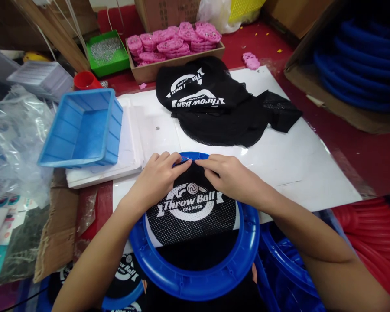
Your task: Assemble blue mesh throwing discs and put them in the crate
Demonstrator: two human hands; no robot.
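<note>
Starting on the far left, there's a heap of clear plastic bags (16, 134), then a light blue bin (112, 125) sitting on a white foam slab (131, 145).

Next is the left hand (159, 175), pretty much closed: fingers curled over the far rim of the blue ring (196, 279), thumb pressed in by the edge of the black mesh (195, 229). That ring's right in front of the person, and the mesh lies inside it with the "Throw Ball" print facing up.

Here's the bit that matters: both hands meet at the ring's far edge, so nearly all of the ring lies back toward the body. It's round, so no real long axis, but the lettering runs roughly left to right. Neither hand is clearly nearer; left thumb and right index tip are just beside each other.

The right hand (227, 175) has its index stretched to the rim, other fingers partly bent. Can't tell if it's actually pinching anything. Beyond it there's a pile of black cloth (227, 123) on the white sheet (299, 160), then far right a carton (341, 117) of blue hoops (360, 69) and some red hoops (372, 234).
</note>
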